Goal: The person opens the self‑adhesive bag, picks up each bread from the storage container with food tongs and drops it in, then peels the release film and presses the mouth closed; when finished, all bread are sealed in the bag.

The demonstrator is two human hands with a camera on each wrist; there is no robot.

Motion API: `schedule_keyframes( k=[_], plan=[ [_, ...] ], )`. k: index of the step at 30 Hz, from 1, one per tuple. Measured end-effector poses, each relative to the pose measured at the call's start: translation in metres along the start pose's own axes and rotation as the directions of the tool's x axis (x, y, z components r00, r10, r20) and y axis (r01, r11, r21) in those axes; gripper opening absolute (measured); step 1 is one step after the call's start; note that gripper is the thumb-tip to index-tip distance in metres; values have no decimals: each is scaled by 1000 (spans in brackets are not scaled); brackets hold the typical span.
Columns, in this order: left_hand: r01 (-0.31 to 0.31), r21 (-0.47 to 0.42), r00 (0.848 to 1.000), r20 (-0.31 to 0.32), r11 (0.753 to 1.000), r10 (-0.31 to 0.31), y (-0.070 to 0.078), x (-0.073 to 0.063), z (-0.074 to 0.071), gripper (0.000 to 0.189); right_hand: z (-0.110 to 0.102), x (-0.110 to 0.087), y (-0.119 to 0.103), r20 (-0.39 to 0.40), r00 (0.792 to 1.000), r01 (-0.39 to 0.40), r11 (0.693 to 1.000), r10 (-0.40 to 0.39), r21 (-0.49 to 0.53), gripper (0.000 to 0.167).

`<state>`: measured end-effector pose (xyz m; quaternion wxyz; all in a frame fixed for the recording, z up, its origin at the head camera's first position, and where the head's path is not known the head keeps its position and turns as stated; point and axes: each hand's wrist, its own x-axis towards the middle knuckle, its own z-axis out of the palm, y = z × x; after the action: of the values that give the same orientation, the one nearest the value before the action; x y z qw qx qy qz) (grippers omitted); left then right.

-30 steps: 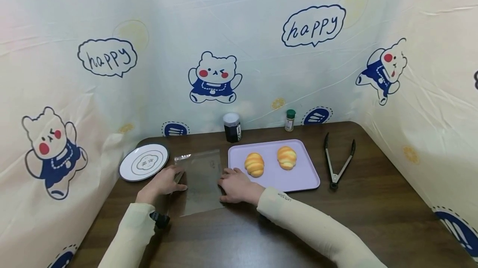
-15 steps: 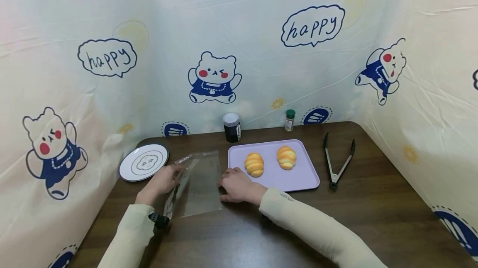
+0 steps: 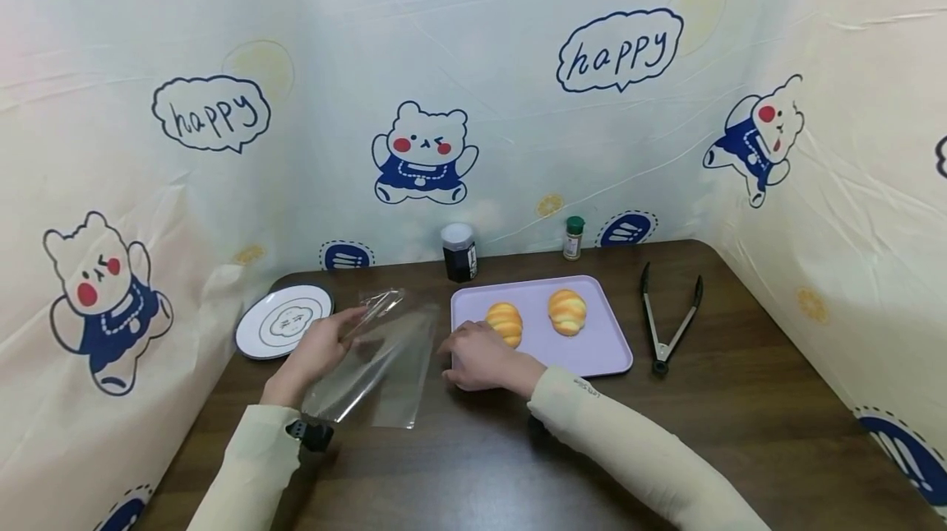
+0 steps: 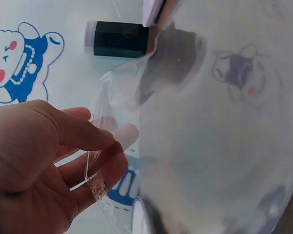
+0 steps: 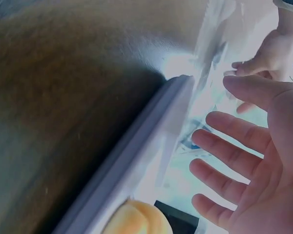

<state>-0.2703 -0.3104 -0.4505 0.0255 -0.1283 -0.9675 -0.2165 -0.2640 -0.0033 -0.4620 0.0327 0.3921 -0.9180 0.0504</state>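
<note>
Two bread rolls [image 3: 567, 313] sit on the lilac tray [image 3: 580, 358]. Left hand [image 3: 316, 357] pinches a clear plastic bag [image 3: 403, 358]; right hand [image 3: 482, 358] has fingers apart.

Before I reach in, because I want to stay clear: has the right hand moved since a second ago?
Yes: against the lilac tray in the head view, the right hand has shifted slightly rightward and up the picture.

The right hand [image 3: 484, 358] hides a corner of the lilac tray [image 3: 543, 350]. The label [image 3: 572, 246] on the green-capped shaker [image 3: 574, 227] is unreadably small.
</note>
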Motion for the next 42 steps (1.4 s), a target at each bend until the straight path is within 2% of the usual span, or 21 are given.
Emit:
schedule_keyframes(
  k=[5, 11, 16, 20, 25, 29, 34, 42],
  plan=[
    [-27, -18, 999, -27, 999, 27, 7, -1, -7, 51, -11, -6, 10, -23, 1000, -17, 995, 19, 94, 35],
    [-50, -109, 998, -31, 993, 47, 15, -3, -19, 47, -28, -17, 23, -29, 997, -66, 980, 73, 189, 35],
    [-31, -173, 999, -16, 984, 29, 22, -5, -28, 42, -36, -25, 33, -55, 993, -88, 970, 103, 227, 35],
    [-36, -187, 999, -17, 982, 33, 26, -5, -31, 39, -39, -28, 38, -49, 988, -126, 953, 145, 277, 34],
    [-77, -210, 997, -9, 975, 77, 32, -5, -31, 38, -44, -31, 40, -21, 979, -178, 907, 201, 382, 37],
    [-98, -253, 993, 35, 963, 111, 42, -5, -30, 39, -47, -32, 40, -16, 981, -167, 876, 196, 452, 39],
    [-100, -264, 985, 112, 959, 133, 55, -2, -23, 41, -48, -31, 39, -13, 984, -148, 858, 177, 491, 33],
    [-130, -302, 971, 154, 944, 183, 67, 4, -11, 40, -44, -29, 37, -64, 987, -90, 842, 146, 531, 12]
  ],
)
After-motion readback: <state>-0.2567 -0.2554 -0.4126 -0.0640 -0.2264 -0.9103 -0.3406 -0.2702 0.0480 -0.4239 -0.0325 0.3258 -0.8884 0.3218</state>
